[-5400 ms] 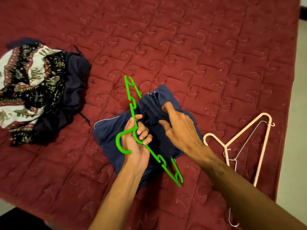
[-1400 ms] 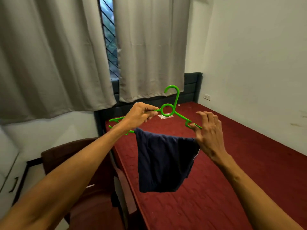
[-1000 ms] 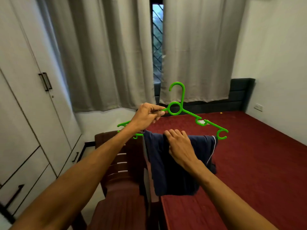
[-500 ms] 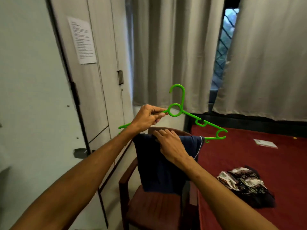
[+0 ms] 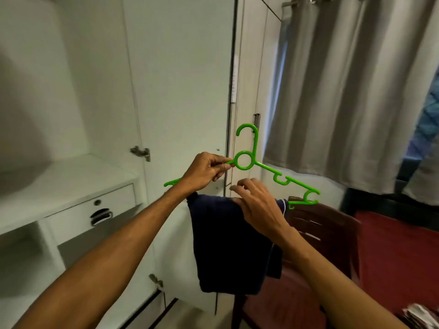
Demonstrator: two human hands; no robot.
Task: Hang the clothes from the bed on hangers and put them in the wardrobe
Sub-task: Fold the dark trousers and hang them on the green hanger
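A: Status? What's in frame?

B: Biggest first. The open white wardrobe [image 5: 59, 181] fills the left half: a flat shelf, with a white drawer [image 5: 114, 200] under it at left centre. Its flat white door [image 5: 180, 79] stands in the upper middle. Pale grey pleated curtains [image 5: 344, 91] are upper right.

A: Lower right?

B: A dark brown slatted wooden chair [image 5: 320, 224], with the red bed cover [image 5: 399, 257] beyond it at the right edge. There's a blurred patterned cloth [image 5: 418, 314] in the bottom-right corner. Can't tell more.

A: Task item?

B: The dark navy fabric garment [image 5: 225, 245] is at centre frame, draped over the bottom bar of the bright green plastic hanger [image 5: 255, 148]. It hangs in the air in front of the door and the chair, not inside the wardrobe. The hanger's hook is up and its right end tilts down.

A: Grip?

B: My left hand [image 5: 204, 173] is at centre with fingers curled tight, pinching the hanger's left arm right beside the ring. It carries the hanger. My right hand [image 5: 259, 203] is just below and to the right. Thumb and palm rest on the garment's top fold, fingers loosely bent above it, wrapped round nothing.

A: Small bits?

B: A metal drawer pull [image 5: 101, 216] on the drawer front. A metal hinge [image 5: 141, 153] on the door edge, left of my left hand.
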